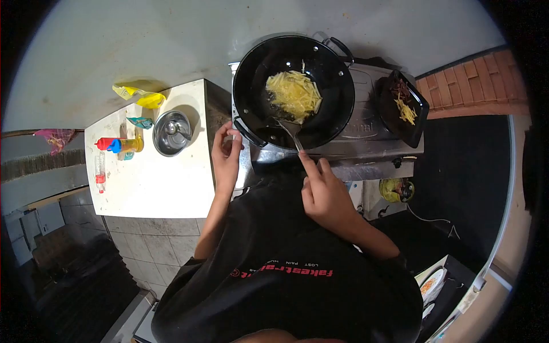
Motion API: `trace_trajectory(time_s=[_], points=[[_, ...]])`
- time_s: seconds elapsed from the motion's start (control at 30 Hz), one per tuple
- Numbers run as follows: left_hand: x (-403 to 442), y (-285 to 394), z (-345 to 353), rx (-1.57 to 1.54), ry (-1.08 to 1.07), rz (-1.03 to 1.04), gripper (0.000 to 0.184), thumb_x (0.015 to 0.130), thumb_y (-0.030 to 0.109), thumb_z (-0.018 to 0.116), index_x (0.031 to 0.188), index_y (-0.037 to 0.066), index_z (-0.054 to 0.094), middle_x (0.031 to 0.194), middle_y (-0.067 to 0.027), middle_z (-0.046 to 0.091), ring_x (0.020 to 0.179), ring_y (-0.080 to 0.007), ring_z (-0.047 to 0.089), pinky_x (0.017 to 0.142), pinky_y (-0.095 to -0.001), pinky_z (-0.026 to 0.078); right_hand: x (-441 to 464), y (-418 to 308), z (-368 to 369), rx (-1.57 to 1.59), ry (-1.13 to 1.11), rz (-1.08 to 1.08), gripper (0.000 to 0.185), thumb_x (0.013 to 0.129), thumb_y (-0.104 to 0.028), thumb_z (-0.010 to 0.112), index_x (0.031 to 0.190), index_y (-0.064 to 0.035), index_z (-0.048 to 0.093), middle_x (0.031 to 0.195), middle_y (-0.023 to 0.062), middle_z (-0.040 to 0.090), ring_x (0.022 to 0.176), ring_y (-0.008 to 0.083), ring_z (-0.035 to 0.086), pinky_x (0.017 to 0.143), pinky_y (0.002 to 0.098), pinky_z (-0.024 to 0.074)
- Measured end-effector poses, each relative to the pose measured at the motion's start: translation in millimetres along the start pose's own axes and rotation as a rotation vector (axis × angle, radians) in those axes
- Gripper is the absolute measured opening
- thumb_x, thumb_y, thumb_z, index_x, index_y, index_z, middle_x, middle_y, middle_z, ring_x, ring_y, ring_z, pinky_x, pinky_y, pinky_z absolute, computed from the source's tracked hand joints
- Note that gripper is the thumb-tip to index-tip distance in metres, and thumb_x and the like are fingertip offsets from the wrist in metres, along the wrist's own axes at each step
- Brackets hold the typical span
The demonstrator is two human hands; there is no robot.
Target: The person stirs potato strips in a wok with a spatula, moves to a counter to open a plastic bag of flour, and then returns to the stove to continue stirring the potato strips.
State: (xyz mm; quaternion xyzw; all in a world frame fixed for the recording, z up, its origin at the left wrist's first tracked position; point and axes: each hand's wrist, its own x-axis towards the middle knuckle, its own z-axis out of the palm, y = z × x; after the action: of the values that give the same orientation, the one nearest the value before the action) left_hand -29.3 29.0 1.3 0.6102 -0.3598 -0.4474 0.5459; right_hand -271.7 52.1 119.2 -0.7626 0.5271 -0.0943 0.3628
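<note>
A black wok (251,86) with two loop handles sits on the stove. Pale potato-like strips (294,94) lie in bubbling oil at its middle. My right hand (329,197) is closed around the handle of a metal spatula (294,134), index finger stretched along it. The spatula's head dips into the wok at the near edge of the strips. Beside the wok's near-left handle (250,132), my left hand (226,151) has its fingers curled in. Whether it touches the handle or pinches anything small, I cannot tell.
Right of the wok, a black tray (414,128) holds fried strips and darker pieces on the steel stove (372,151). On the white table (166,197) stand a steel bowl (171,133), sauce bottles (120,144) and a yellow packet (143,97). A green gas cylinder (393,190) stands below.
</note>
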Motion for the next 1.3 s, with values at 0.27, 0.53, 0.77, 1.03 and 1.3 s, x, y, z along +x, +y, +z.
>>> trace_trajectory(time_s=[0.27, 0.53, 0.77, 1.03, 1.3], points=[[2, -13, 7, -0.044, -0.023, -0.016, 0.046, 0.101, 0.013, 0.067, 0.142, 0.004, 0.05, 0.089, 0.0035, 0.059, 0.074, -0.0031, 0.05, 0.064, -0.0191, 0.04, -7, -5, 3, 0.085, -0.032, 0.039, 0.068, 0.092, -0.011, 0.055, 0.154, 0.0079, 0.032, 0.101, 0.0309, 0.056, 0.076, 0.046, 0.065, 0.072, 0.0512, 0.0559], [6, -26, 7, -0.08, -0.012, -0.009, 0.038, 0.101, 0.012, 0.067, 0.135, 0.005, 0.05, 0.088, 0.0024, 0.063, 0.079, -0.0027, 0.056, 0.069, -0.0184, 0.043, 13, 3, 31, -0.039, -0.012, 0.031, 0.076, 0.09, -0.012, 0.057, 0.156, 0.0092, 0.026, 0.093, 0.0333, 0.061, 0.076, 0.0473, 0.068, 0.074, 0.0523, 0.0591], [6, -21, 6, -0.034, 0.002, -0.045, 0.04, 0.101, 0.012, 0.068, 0.136, 0.004, 0.05, 0.089, 0.0016, 0.064, 0.081, -0.0035, 0.057, 0.072, -0.0194, 0.046, 39, 0, 40, -0.131, -0.022, 0.057, 0.08, 0.089, -0.014, 0.058, 0.156, 0.0101, 0.022, 0.086, 0.0327, 0.063, 0.074, 0.0476, 0.069, 0.073, 0.0518, 0.0598], [5, -19, 7, -0.005, 0.005, -0.038, 0.041, 0.1, 0.012, 0.069, 0.136, 0.002, 0.05, 0.088, 0.0012, 0.064, 0.079, -0.0035, 0.056, 0.071, -0.0201, 0.046, 31, -8, 26, -0.116, -0.075, 0.052, 0.079, 0.089, -0.014, 0.06, 0.155, 0.0111, 0.024, 0.09, 0.0357, 0.064, 0.078, 0.0481, 0.07, 0.073, 0.0522, 0.0598], [7, -21, 3, 0.038, -0.011, -0.034, 0.044, 0.1, 0.014, 0.07, 0.138, 0.002, 0.05, 0.087, 0.0008, 0.065, 0.081, -0.0036, 0.058, 0.075, -0.0191, 0.048, 41, -10, 17, -0.113, -0.148, 0.07, 0.082, 0.089, -0.016, 0.061, 0.156, 0.0112, 0.021, 0.088, 0.0377, 0.065, 0.08, 0.0493, 0.071, 0.075, 0.0511, 0.0606]])
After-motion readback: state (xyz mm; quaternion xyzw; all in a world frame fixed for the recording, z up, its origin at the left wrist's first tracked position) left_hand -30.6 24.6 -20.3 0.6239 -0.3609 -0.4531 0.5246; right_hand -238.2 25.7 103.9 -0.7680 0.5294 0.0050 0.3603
